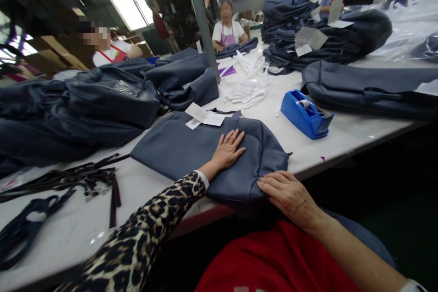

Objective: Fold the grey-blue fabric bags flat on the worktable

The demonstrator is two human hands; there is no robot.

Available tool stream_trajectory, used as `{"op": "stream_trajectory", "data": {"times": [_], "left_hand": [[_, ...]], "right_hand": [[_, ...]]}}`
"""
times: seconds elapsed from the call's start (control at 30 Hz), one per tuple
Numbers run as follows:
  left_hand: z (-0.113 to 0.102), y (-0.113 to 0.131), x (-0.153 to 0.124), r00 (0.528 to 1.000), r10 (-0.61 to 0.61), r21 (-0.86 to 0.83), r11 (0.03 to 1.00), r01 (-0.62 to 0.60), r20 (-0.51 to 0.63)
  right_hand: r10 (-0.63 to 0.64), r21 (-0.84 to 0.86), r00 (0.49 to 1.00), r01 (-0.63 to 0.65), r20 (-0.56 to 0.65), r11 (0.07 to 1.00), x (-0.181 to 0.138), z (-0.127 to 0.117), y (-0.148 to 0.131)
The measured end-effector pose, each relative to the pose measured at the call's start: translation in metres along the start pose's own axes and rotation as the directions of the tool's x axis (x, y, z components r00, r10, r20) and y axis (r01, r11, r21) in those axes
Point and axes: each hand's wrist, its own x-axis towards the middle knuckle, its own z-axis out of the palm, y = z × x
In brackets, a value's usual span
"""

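Observation:
A blue-grey bag [191,143] lies flat on the white table in front of me, its lower corner reaching the table edge. White paper tags [205,116] rest on its far side near a strap. My left hand [228,149], below a leopard-print sleeve, presses palm down on the bag with fingers spread. At the bag's near right corner, my right hand [287,191] has its fingers together and curled over the edge; its thumb is hidden. Just beyond the bag to the right stands a blue tape dispenser [304,116].
Piled blue-grey bags [109,96] fill the left, and more bags [301,36] are stacked at the back right. Dark straps with metal clips [89,175] lie at left. White straps [248,89] lie beyond a metal post [201,18]. Several people work farther back.

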Motion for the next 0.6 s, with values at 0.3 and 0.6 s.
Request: {"op": "stream_trajectory", "data": {"times": [0.3, 0.6], "left_hand": [[-0.01, -0.004, 0.002, 1.0, 0.022, -0.116, 0.993, -0.022, 0.001], [-0.043, 0.037, -0.122, 0.864, 0.48, -0.027, 0.876, -0.481, 0.152]], "right_hand": [[-0.002, -0.058, 0.999, 0.0, -0.039, 0.998, -0.033, 0.02, 0.009], [0.019, -0.005, 0.999, -0.019, -0.03, 1.0, -0.042, 0.016, -0.003]]}}
